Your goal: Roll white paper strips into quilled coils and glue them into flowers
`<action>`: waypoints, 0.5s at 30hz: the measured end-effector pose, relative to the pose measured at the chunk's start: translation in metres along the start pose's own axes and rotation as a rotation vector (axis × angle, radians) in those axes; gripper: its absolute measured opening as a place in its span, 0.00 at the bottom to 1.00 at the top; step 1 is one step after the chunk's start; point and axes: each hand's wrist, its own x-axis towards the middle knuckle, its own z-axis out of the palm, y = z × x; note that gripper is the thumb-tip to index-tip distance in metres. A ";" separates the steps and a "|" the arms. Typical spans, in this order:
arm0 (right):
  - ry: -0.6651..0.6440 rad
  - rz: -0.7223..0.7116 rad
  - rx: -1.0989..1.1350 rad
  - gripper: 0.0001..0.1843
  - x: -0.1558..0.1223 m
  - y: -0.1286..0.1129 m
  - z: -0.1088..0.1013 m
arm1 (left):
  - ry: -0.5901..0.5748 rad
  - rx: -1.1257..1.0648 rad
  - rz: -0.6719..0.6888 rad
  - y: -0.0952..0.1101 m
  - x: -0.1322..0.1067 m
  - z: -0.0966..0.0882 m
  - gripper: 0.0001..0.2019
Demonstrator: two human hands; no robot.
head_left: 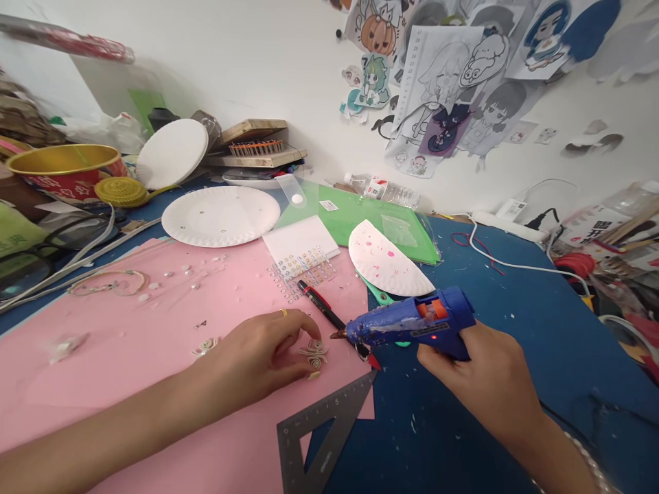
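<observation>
My right hand point(481, 370) grips a blue hot glue gun point(406, 322) by its handle, its nozzle pointing left. Between the thumb and fingers of my left hand point(281, 346) is a small cream scrolled ornament point(315, 355), pinched over the pink sheet point(231, 418). The nozzle tip is just right of the ornament; whether they touch I cannot tell. A second scrolled ornament point(206, 346) lies behind my left wrist. Beneath the glue gun runs a black and red pen point(322, 304), and a grey set square point(288, 439) lies in front.
A half paper plate point(386, 257) with pink marks rests over green-handled scissors point(379, 295). Behind are a rhinestone sheet point(303, 267), a green folder point(355, 213) and a white paper plate point(221, 216). A white cable point(525, 264) crosses the blue table point(463, 439) on the right.
</observation>
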 end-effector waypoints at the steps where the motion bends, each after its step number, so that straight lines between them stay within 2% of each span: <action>1: -0.003 0.028 0.017 0.08 0.000 0.000 -0.001 | -0.003 -0.004 -0.005 0.000 0.000 0.000 0.10; 7: -0.017 0.209 0.173 0.14 0.001 -0.001 -0.004 | -0.005 -0.005 -0.011 -0.003 0.001 -0.001 0.12; 15: -0.143 0.501 0.419 0.11 0.007 0.009 -0.010 | 0.064 0.023 -0.016 0.002 -0.001 0.003 0.09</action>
